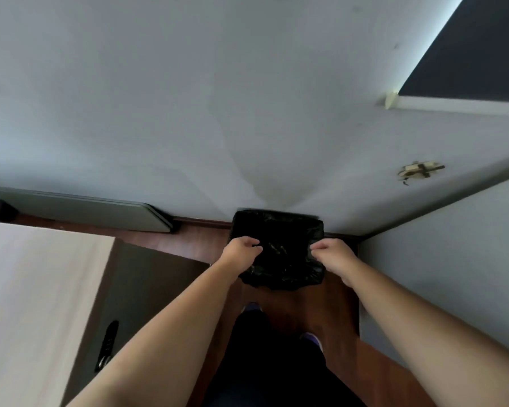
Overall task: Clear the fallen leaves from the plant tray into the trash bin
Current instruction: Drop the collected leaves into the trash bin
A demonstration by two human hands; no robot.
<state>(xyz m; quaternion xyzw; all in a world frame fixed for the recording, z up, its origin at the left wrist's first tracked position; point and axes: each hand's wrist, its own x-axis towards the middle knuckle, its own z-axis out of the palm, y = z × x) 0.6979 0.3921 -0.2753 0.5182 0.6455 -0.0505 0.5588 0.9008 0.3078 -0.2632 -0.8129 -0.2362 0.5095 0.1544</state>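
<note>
A trash bin (278, 230) lined with a black plastic bag stands on the wooden floor against the white wall, straight ahead of me. My left hand (241, 251) is closed on the bin's left near rim. My right hand (332, 254) is closed on its right near rim. The image is blurred, so I cannot tell what lies inside the bin. No plant tray and no leaves are in view.
A pale wooden table (33, 289) fills the left side, with a dark handle-like object (108, 345) on the side panel beside it. A grey flat panel (80, 211) leans on the wall at left. A white wall (441, 271) closes the right. My feet (310, 339) stand on the floor.
</note>
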